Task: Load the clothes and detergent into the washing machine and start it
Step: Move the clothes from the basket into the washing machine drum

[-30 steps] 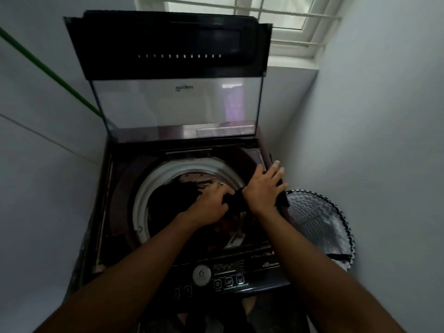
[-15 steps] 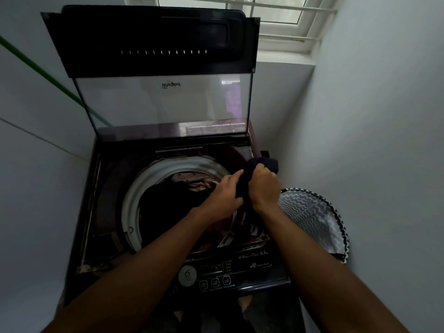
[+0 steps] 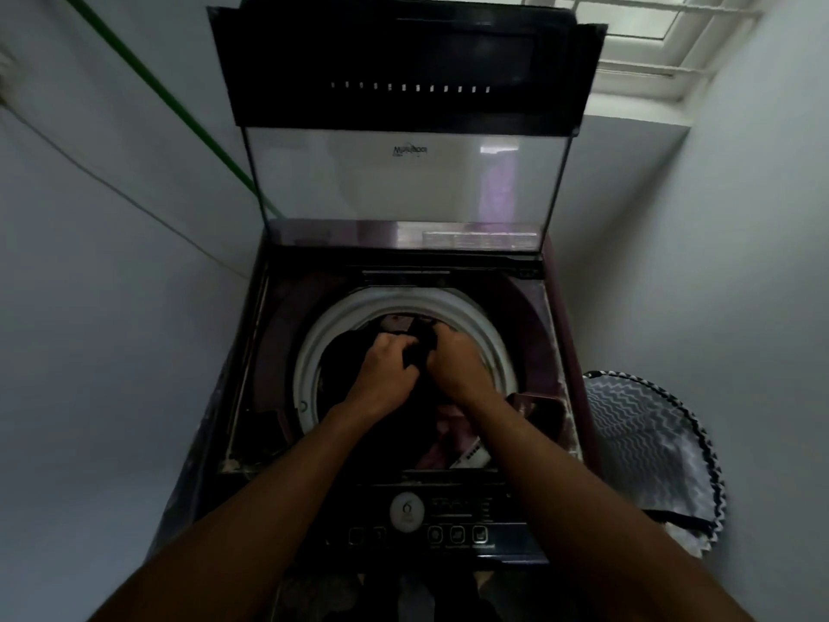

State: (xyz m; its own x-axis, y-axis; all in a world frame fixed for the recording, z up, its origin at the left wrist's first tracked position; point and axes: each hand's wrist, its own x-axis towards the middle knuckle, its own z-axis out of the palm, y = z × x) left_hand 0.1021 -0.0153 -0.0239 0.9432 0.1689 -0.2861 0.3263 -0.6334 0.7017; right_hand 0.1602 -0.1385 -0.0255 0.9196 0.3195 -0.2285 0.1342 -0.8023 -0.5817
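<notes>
A top-loading washing machine [image 3: 264,352] stands in front of me with its glass lid [image 3: 403,181] raised upright. Its round drum, ringed in white [image 3: 314,347], holds dark and pinkish clothes. Over the drum's middle, my left hand [image 3: 383,370] and my right hand [image 3: 453,361] both grip one dark garment [image 3: 419,347] between them, fingers curled round the cloth. The control panel [image 3: 448,518] with a round dial and several buttons lies at the near edge, under my forearms. No detergent is visible.
A laundry basket with a black-and-white zigzag lining [image 3: 646,451] stands on the floor to the right of the machine. Pale walls close in on both sides. A green hose [image 3: 170,101] runs down the left wall, and a barred window [image 3: 650,42] is at the top right.
Both hands have carried the dark garment from the machine's right edge, near the basket, leftward and down over the middle of the drum. My view has swung so the machine sits centred.
</notes>
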